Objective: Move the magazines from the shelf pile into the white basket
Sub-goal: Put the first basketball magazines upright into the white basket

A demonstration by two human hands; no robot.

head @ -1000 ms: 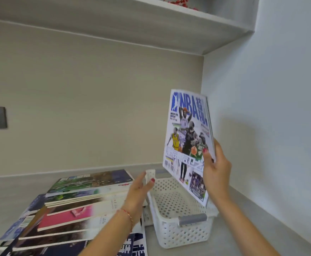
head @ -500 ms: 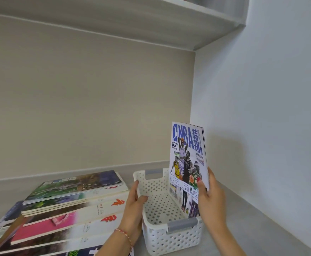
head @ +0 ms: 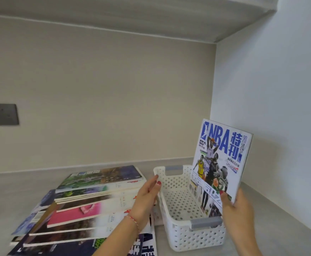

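Hidden: the lower corner of the NBA magazine is sunk behind the white basket wall; the near end of the magazine pile is cut off by the frame edge; the palm of the right hand is not seen
Right grip: closed on the magazine's lower right edge, thumb on the cover; the magazine is held upright, tilted, along the basket's right side
Left grip: the left hand is loosely open, fingertips laid at the basket's left rim; nothing is held
Pile: fanned on the grey shelf, just left of the basket
Wall: a grey socket plate is seen, blurred
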